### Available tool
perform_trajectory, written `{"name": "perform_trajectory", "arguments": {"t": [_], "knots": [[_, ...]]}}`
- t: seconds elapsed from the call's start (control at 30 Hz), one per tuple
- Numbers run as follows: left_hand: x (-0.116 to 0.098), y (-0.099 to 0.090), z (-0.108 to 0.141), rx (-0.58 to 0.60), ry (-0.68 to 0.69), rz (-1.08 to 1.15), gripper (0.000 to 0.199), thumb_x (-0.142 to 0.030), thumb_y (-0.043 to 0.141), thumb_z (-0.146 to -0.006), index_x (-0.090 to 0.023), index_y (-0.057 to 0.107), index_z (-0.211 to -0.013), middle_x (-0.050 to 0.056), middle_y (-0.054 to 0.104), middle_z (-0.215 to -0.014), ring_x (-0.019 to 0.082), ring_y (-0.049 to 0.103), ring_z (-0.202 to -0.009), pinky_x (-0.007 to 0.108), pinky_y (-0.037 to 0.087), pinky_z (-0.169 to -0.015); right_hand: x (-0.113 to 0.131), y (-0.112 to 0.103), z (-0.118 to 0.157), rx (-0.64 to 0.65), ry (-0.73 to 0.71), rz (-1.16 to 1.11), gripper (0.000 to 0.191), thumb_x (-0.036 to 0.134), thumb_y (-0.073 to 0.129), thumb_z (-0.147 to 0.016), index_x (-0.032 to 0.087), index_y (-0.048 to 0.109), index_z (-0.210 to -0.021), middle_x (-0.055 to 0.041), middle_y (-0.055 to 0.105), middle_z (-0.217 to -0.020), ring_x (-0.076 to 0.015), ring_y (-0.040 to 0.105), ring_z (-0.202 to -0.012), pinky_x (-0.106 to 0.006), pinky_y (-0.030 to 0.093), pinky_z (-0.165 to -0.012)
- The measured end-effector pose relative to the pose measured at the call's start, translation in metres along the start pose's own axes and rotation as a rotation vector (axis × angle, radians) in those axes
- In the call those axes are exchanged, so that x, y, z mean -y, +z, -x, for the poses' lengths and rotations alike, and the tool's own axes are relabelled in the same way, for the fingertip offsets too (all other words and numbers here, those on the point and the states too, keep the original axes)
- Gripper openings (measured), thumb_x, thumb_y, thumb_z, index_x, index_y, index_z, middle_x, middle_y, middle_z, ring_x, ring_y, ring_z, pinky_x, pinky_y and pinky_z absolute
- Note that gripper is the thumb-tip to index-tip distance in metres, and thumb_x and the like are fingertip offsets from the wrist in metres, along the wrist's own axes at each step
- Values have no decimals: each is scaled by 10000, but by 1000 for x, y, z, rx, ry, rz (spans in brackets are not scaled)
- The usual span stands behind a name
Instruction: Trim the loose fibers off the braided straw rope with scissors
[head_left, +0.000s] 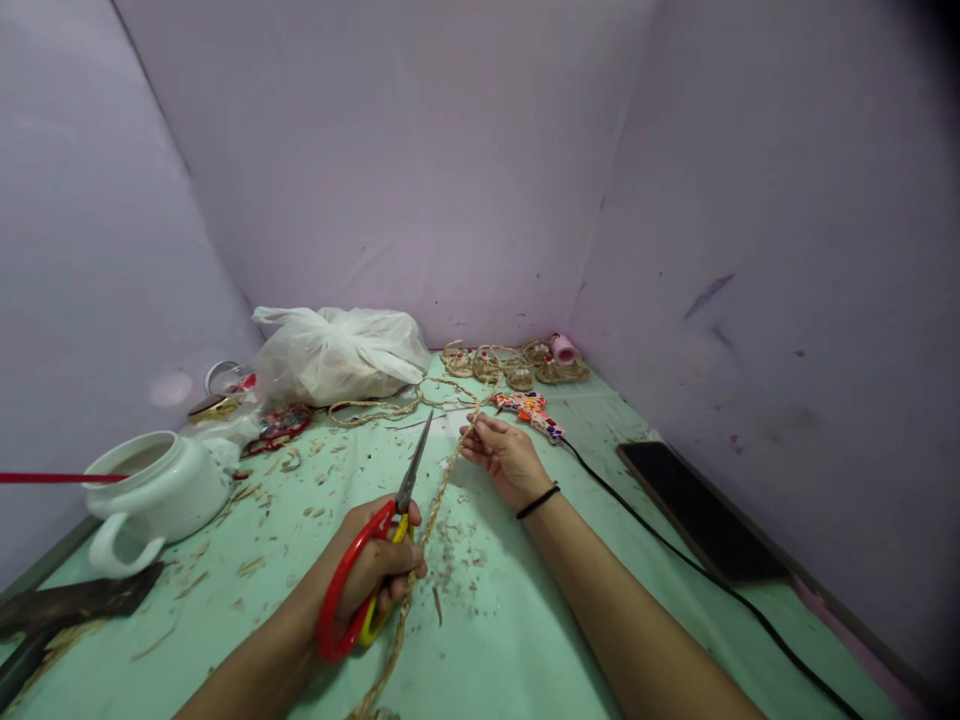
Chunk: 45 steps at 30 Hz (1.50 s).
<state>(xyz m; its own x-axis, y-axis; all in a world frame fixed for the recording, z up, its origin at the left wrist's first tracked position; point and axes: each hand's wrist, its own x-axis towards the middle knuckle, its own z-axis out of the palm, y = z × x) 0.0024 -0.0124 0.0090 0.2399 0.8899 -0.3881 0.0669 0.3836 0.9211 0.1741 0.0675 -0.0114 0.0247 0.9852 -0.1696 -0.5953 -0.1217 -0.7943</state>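
Note:
My left hand (365,560) holds scissors (409,482) with red and yellow handles, the blades pointing up and away. Between the same hand's thumb and fingers runs a braided straw-coloured cord (441,492). Farther along, my right hand (504,455), with a black band at the wrist, pinches the cord between its fingertips. The cord stretches fairly straight from hand to hand. Its near part hangs down past my left hand to the bottom edge of the view. Beyond the fingers, more cord (367,412) lies in loops on the table.
Left stand a white teapot-shaped pot (161,490), a dark tool (82,605) and a tied white plastic bag (345,355). Several coiled woven pieces (487,365) lie at the back. Right are a patterned glue-gun-shaped device (529,412), its black cable (660,545) and a phone (697,510). Straw scraps litter the green cover.

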Motion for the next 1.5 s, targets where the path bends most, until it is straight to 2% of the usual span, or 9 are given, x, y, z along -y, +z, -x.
{"name": "perform_trajectory", "arguments": {"t": [0.23, 0.4, 0.5, 0.63, 0.77, 0.93, 1.13, 1.33, 1.5], "knots": [[-2, 5, 6, 43, 30, -84, 255, -203, 575, -577, -186, 437, -791, -27, 568, -463, 49, 389, -297, 125, 228, -288, 2, 1, 3, 0, -31, 55, 158, 185, 683, -566, 152, 572, -674, 15, 615, -575, -74, 553, -473, -194, 507, -505], [1, 2, 1, -40, 81, -106, 283, -385, 596, -647, -174, 445, -759, 7, 600, -548, 54, 414, -320, 139, 258, -284, 1, 3, 6, 23, -43, 206, 115, 171, 645, -532, 151, 566, -614, 64, 543, -461, -48, 465, -389, -214, 497, -499], [1, -3, -5, -158, 111, -69, 295, -406, 589, -660, -169, 445, -760, 12, 609, -585, 42, 399, -325, 138, 266, -290, -1, 7, 11, 105, 14, 345, 98, 139, 639, -503, 141, 578, -579, 61, 546, -432, -43, 440, -349, -204, 464, -449], [2, -11, -12, -255, 162, 125, 329, -300, 649, -608, -180, 422, -814, 3, 617, -596, 51, 427, -360, 138, 287, -317, -4, 15, 23, 259, 147, 509, 90, 128, 649, -478, 126, 597, -551, 26, 580, -434, -63, 470, -352, -181, 407, -378], [6, -15, -18, -283, 193, 259, 377, -213, 672, -572, -187, 419, -850, -17, 614, -597, 56, 456, -371, 141, 312, -340, -6, 22, 35, 351, 244, 602, 81, 161, 646, -487, 129, 599, -544, 25, 574, -422, -74, 488, -351, -178, 400, -364], [10, -15, -20, -267, 280, 326, 360, -223, 667, -600, -186, 434, -871, -22, 602, -598, 67, 485, -404, 142, 327, -349, -9, 25, 41, 491, 434, 641, 151, 204, 670, -470, 137, 609, -591, 33, 585, -448, -86, 516, -376, -195, 426, -398], [11, -18, -24, -260, 238, 410, 396, -227, 671, -581, -177, 423, -885, 14, 624, -644, 47, 469, -403, 131, 329, -357, -16, 25, 45, 621, 463, 719, 97, 172, 638, -496, 132, 617, -583, 44, 565, -446, -55, 473, -365, -150, 363, -355], [12, -25, -28, -342, 271, 342, 405, -216, 677, -550, -191, 422, -863, -83, 491, -487, 50, 427, -356, 133, 312, -329, -19, 28, 46, 594, 451, 815, 61, 155, 576, -505, 139, 605, -557, 53, 532, -432, -48, 423, -350, -154, 332, -339], [8, -28, -26, -371, 259, 216, 337, -137, 622, -551, -193, 431, -823, -84, 471, -466, 74, 451, -363, 150, 335, -319, -19, 30, 48, 532, 385, 906, 76, 127, 517, -487, 151, 582, -519, 58, 502, -413, -52, 393, -346, -167, 339, -340]]}}
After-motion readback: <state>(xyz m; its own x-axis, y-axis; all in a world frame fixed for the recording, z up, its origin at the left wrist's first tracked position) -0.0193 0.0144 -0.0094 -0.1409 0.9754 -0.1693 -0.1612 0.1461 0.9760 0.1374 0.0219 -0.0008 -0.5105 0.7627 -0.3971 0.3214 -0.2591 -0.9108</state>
